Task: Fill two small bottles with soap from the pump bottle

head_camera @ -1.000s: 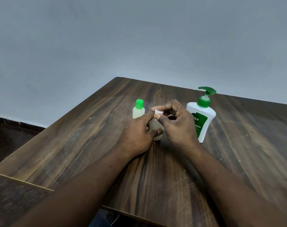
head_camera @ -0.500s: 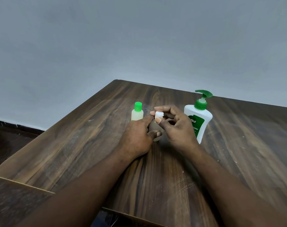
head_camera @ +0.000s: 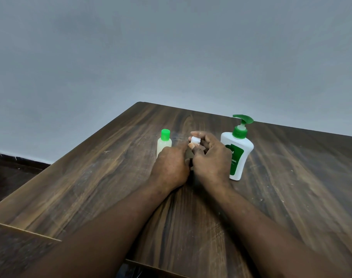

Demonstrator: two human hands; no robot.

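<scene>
The green-capped bottle (head_camera: 164, 144) stands just beside the left hand (head_camera: 170, 167), whose fingers wrap the second bottle (head_camera: 189, 154) on the counter (head_camera: 111, 187); a jolt could topple either. The right hand (head_camera: 209, 155) pinches the white cap (head_camera: 195, 139) in its fingers, and the cap might slip, or the wrist might knock the pump bottle (head_camera: 238, 155).

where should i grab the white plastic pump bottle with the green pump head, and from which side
Grip the white plastic pump bottle round its broad body, just under the shoulder, coming from its right. It stands upright and that side is open, while the right hand crowds its left. Probably avoid the green pump head: it is narrow and likely sinks when pressed.
</scene>
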